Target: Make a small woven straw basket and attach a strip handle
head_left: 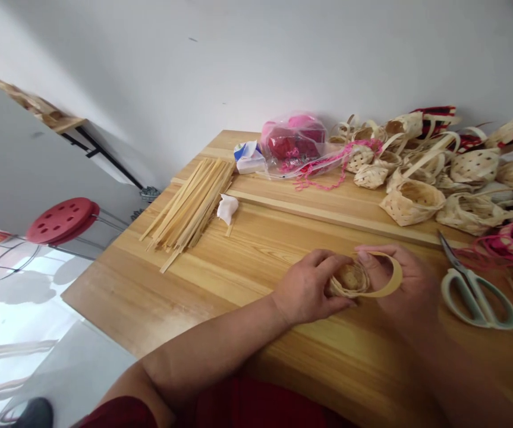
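Over wooden table (pixel 238 249), left hand (pixel 307 286), right hand (pixel 399 288) gripping small woven basket (pixel 349 279)

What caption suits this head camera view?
Left hand and right hand hold a small woven basket and curved strip over a wooden table.

White wall (pixel 238 65) before me, wooden table (pixel 117 291), red stool (pixel 62 220) to my left, wooden shelf (pixel 66 123), shiny tile floor (pixel 24 315) below.
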Demonstrator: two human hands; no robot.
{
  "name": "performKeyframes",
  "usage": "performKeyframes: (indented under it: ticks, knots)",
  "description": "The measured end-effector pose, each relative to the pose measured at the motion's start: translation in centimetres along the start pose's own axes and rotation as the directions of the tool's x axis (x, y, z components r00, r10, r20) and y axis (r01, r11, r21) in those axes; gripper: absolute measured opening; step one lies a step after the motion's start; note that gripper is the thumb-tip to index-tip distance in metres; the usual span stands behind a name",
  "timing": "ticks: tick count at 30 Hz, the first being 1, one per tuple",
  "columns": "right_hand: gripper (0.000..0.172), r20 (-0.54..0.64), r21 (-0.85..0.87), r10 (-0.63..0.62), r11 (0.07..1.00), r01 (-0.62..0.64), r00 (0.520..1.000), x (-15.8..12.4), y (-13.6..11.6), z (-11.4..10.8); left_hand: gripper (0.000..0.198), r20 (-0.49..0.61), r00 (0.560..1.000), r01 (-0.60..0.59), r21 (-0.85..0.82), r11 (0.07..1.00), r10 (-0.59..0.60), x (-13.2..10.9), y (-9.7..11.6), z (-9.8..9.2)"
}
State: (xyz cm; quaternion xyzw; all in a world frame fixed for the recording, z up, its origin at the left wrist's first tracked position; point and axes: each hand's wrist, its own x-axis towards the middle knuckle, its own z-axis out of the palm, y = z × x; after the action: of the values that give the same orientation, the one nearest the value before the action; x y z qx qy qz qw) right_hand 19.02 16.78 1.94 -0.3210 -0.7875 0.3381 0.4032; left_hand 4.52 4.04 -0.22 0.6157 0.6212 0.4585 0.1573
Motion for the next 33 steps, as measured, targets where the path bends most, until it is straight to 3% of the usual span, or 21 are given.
performKeyframes:
  ticks: [6,10,22,33]
  knots:
    - [0.021,0.003,-0.009,0.06,0.998,-0.06,0.998,-0.2,-0.4,0.0,0.084,-0.012,1.0,0.01,0.012,1.0,-0.01,0.0,-0.3,0.2]
    - [0.016,-0.041,0.006,0.056,0.998,-0.056,0.998,0.0,0.1,-0.1,0.098,-0.021,0.997,0.079,-0.027,0.996,-0.08,-0.1,-0.6,0.6]
    - [0.028,-0.001,0.064,0.048,0.997,-0.048,0.999,0.0,0.4,0.3,0.084,-0.023,0.993,0.118,-0.033,0.992,-0.119,-0.2,-0.1,0.5]
    - [0.025,0.006,0.059,0.043,0.997,-0.043,0.999,-0.2,0.8,0.2,0.088,-0.016,0.989,0.148,-0.059,0.987,-0.149,-0.2,0.0,0.5]
